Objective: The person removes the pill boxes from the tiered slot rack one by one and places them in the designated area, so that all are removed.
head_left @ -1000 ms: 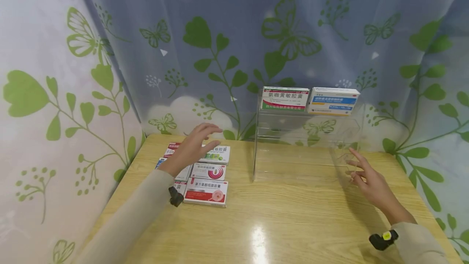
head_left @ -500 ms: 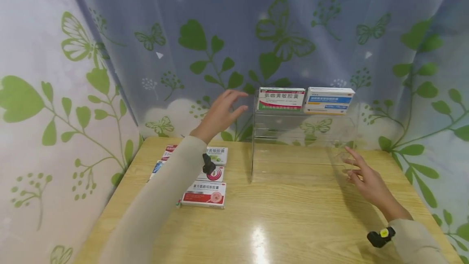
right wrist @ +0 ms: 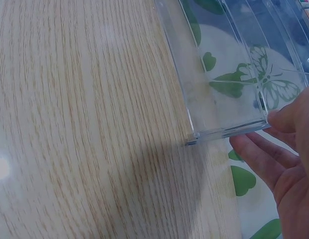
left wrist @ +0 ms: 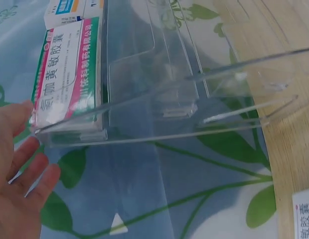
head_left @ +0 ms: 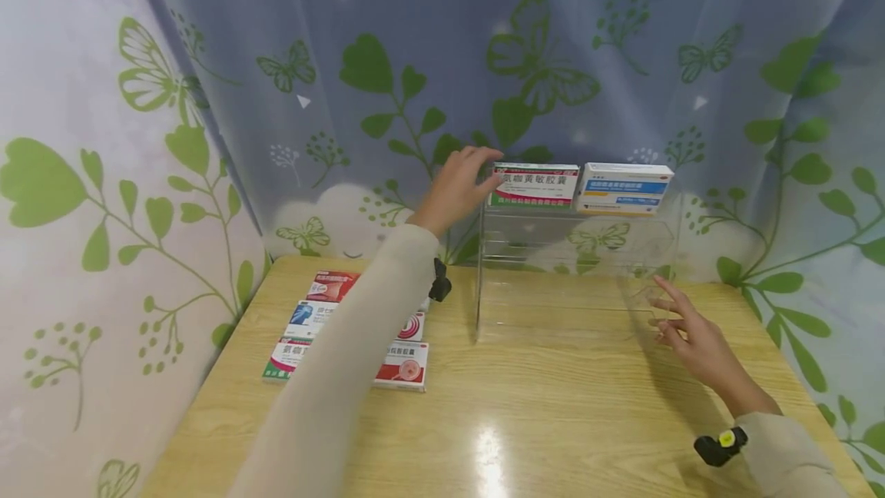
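Head view: green box (head_left: 534, 184) stands on the top step of the clear rack (head_left: 574, 267), just right of frame centre, upper half. White and green front, red band along the bottom, printed characters. Left hand (head_left: 458, 189) is raised to its left end, arm stretched out long from the lower left of the frame, sleeve pale beige. Fingers straight and slightly spread, fingertips over the box's left top corner; thumb below. Whether they actually touch the box, cannot tell from here. Left wrist view: the fingers (left wrist: 25, 164) lie open at the lower left, just beside the rack's corner and the box end (left wrist: 70, 79), gripping nothing.

Blue box (head_left: 624, 188) sits just beside the green one on the same step, to its right, apparently touching.

Right hand (head_left: 694, 340) is low at the right of the frame, palm turned inward, fingers extended and loose, at the rack's near right corner. Right wrist view: fingertips (right wrist: 254, 149) at the rack's bottom corner edge (right wrist: 229, 132), holding nothing; contact looks likely but is not certain.

Table (head_left: 553, 421), light wood, carries the rack at the back. Flat boxes (head_left: 311, 317) lie in rows at the left of the table, partly hidden by the left sleeve. Curtain (head_left: 387, 83) with green leaves and butterflies hangs behind.
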`<state>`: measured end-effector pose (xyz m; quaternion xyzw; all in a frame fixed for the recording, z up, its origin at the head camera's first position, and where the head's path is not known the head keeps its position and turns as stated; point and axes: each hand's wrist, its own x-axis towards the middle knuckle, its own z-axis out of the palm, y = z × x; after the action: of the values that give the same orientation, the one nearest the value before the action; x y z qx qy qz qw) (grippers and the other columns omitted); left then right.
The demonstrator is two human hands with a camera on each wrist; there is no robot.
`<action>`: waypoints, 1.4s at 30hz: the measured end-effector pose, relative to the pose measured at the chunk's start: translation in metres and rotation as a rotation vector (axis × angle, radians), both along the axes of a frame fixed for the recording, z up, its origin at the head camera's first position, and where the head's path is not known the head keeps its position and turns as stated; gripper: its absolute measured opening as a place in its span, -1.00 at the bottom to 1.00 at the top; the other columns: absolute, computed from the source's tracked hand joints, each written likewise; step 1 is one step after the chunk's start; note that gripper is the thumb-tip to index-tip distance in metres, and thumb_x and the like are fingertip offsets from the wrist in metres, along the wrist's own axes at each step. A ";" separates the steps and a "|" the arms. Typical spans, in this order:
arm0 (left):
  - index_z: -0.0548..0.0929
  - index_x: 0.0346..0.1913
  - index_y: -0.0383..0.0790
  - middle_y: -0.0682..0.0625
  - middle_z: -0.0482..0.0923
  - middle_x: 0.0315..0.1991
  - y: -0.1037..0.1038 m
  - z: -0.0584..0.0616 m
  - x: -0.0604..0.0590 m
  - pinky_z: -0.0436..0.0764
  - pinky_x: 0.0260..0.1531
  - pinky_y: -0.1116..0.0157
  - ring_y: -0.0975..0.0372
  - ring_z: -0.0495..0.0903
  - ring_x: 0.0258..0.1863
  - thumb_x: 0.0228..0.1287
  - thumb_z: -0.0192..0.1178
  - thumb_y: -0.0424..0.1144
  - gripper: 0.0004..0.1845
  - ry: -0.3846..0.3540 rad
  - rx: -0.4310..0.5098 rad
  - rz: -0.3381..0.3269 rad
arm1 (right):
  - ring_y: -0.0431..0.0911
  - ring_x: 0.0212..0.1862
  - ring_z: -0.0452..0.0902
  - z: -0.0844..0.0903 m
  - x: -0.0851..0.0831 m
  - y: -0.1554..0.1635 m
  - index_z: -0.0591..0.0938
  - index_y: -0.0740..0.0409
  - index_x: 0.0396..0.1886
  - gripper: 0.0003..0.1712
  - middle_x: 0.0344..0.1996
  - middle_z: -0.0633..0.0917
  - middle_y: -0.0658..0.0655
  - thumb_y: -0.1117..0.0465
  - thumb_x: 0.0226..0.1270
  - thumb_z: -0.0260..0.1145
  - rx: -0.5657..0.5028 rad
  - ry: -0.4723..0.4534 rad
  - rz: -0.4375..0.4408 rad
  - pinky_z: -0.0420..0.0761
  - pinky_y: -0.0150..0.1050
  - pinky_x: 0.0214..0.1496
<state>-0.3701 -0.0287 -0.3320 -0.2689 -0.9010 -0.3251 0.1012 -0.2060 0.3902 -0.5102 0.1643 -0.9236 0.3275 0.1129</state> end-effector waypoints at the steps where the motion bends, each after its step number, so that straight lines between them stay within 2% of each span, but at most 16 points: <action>1: 0.53 0.55 -0.06 -0.07 0.49 0.55 0.002 0.000 -0.001 0.42 0.58 -0.02 -0.01 0.41 0.55 0.71 0.19 -0.06 -0.51 0.000 -0.011 0.003 | 0.47 0.03 0.73 0.000 0.000 0.000 -0.02 0.03 0.83 0.05 0.32 0.56 0.65 0.63 0.54 0.18 -0.002 -0.002 0.001 0.80 -0.41 -0.21; 5: 0.59 0.51 -0.08 -0.04 0.60 0.47 0.012 0.000 -0.004 0.44 0.57 0.05 0.01 0.46 0.51 0.72 0.18 -0.12 -0.57 0.016 -0.026 0.014 | 0.46 0.04 0.73 0.000 0.000 0.000 -0.03 0.03 0.83 0.05 0.33 0.55 0.64 0.63 0.54 0.19 -0.003 -0.008 0.003 0.77 -0.47 -0.20; 11: 0.68 0.37 -0.09 0.00 0.68 0.35 0.022 0.001 -0.001 0.49 0.49 0.14 0.09 0.52 0.41 0.70 0.20 -0.20 -0.67 0.023 0.003 0.012 | 0.46 0.02 0.74 0.001 0.000 0.000 0.00 0.04 0.83 0.05 0.32 0.57 0.63 0.64 0.53 0.21 0.004 0.006 -0.010 0.78 -0.45 -0.22; 14: 0.70 0.33 -0.09 -0.01 0.67 0.29 0.023 0.004 0.001 0.58 0.36 0.16 0.11 0.58 0.28 0.70 0.19 -0.23 -0.70 0.048 0.029 0.010 | 0.42 0.01 0.76 0.001 0.000 0.000 0.00 0.04 0.83 0.06 0.31 0.57 0.64 0.64 0.53 0.22 0.001 0.005 -0.008 0.78 -0.45 -0.22; 18: 0.72 0.30 -0.09 -0.02 0.64 0.25 0.021 0.016 0.004 0.64 0.15 0.18 0.16 0.62 0.09 0.70 0.18 -0.23 -0.73 0.090 0.133 -0.002 | 0.04 -0.02 0.85 0.000 0.000 0.000 0.01 0.04 0.82 0.06 0.31 0.58 0.62 0.63 0.52 0.24 0.002 0.007 -0.012 0.78 -0.44 -0.23; 22: 0.74 0.27 -0.11 -0.03 0.64 0.23 0.010 0.032 0.010 0.62 0.09 0.20 0.18 0.61 0.06 0.70 0.19 -0.23 -0.74 0.148 0.215 -0.020 | -0.24 -0.03 0.80 0.000 0.000 0.001 0.02 0.04 0.82 0.06 0.30 0.59 0.61 0.63 0.51 0.25 0.001 0.012 -0.017 0.79 -0.43 -0.24; 25: 0.74 0.27 -0.11 -0.03 0.65 0.21 -0.006 0.043 0.018 0.60 0.04 0.20 0.17 0.58 0.05 0.69 0.20 -0.22 -0.74 0.160 0.237 -0.031 | -0.47 -0.03 0.69 0.001 -0.001 0.001 0.02 0.04 0.82 0.05 0.31 0.58 0.62 0.62 0.52 0.24 0.000 0.008 -0.015 0.78 -0.45 -0.23; 27: 0.75 0.27 -0.12 -0.03 0.66 0.20 -0.020 0.047 0.023 0.60 0.03 0.20 0.18 0.58 0.06 0.69 0.21 -0.21 -0.74 0.153 0.239 -0.034 | -0.63 -0.02 0.54 0.001 -0.001 0.001 0.02 0.04 0.82 0.05 0.31 0.58 0.62 0.62 0.53 0.24 -0.005 0.006 -0.011 0.77 -0.46 -0.23; 30: 0.74 0.28 -0.12 -0.03 0.68 0.20 -0.048 0.050 0.032 0.65 0.08 0.17 0.16 0.64 0.08 0.68 0.22 -0.21 -0.73 0.125 0.228 -0.036 | -0.72 -0.01 0.42 0.001 -0.002 0.001 0.02 0.05 0.82 0.04 0.31 0.58 0.63 0.62 0.53 0.23 -0.004 0.005 -0.007 0.76 -0.48 -0.23; 32: 0.74 0.28 -0.11 -0.04 0.68 0.22 -0.069 0.048 0.038 0.69 0.12 0.12 0.13 0.68 0.12 0.68 0.22 -0.20 -0.72 0.092 0.215 -0.034 | -0.51 -0.04 0.68 0.001 -0.002 0.001 0.01 0.06 0.82 0.04 0.31 0.58 0.63 0.62 0.53 0.23 0.001 0.005 -0.006 0.77 -0.47 -0.23; 34: 0.73 0.29 -0.11 -0.05 0.68 0.24 -0.093 0.043 0.045 0.72 0.17 0.05 0.08 0.71 0.16 0.69 0.21 -0.18 -0.72 0.045 0.206 -0.029 | -0.13 -0.03 0.84 0.002 -0.002 0.000 0.00 0.06 0.82 0.04 0.32 0.57 0.64 0.62 0.54 0.22 0.004 -0.003 -0.007 0.79 -0.41 -0.23; 35: 0.73 0.30 -0.11 -0.05 0.68 0.25 -0.105 0.040 0.049 0.73 0.18 0.02 0.06 0.72 0.17 0.70 0.21 -0.17 -0.71 0.018 0.203 -0.022 | 0.08 -0.01 0.86 0.002 -0.001 0.000 -0.01 0.06 0.82 0.04 0.32 0.57 0.64 0.61 0.55 0.22 0.007 -0.007 -0.008 0.81 -0.38 -0.23; 37: 0.71 0.31 -0.11 -0.07 0.68 0.28 -0.128 0.030 0.056 0.72 0.20 -0.05 0.01 0.73 0.18 0.70 0.20 -0.15 -0.70 -0.030 0.188 -0.004 | 0.45 0.03 0.75 0.002 -0.001 0.000 -0.02 0.05 0.83 0.04 0.33 0.55 0.65 0.61 0.56 0.21 0.003 -0.017 -0.007 0.84 -0.29 -0.22; 39: 0.70 0.33 -0.12 -0.10 0.68 0.30 -0.152 0.018 0.063 0.70 0.24 -0.10 -0.02 0.74 0.17 0.70 0.20 -0.13 -0.68 -0.074 0.169 0.023 | 0.48 0.04 0.74 0.002 -0.001 0.000 -0.04 0.03 0.83 0.04 0.33 0.54 0.66 0.61 0.56 0.20 -0.001 -0.026 -0.007 0.85 -0.23 -0.21; 42: 0.69 0.34 -0.13 -0.14 0.69 0.30 -0.185 -0.002 0.072 0.65 0.28 -0.16 -0.07 0.78 0.12 0.71 0.20 -0.12 -0.67 -0.120 0.131 0.055 | 0.48 0.04 0.74 0.001 0.000 0.000 -0.04 0.02 0.83 0.05 0.34 0.54 0.66 0.61 0.56 0.20 -0.001 -0.029 -0.008 0.85 -0.27 -0.20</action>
<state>-0.2978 -0.2139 -0.3336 -0.2169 -0.8892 -0.3961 0.0732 -0.2056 0.3903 -0.5088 0.1557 -0.9256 0.3298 0.1010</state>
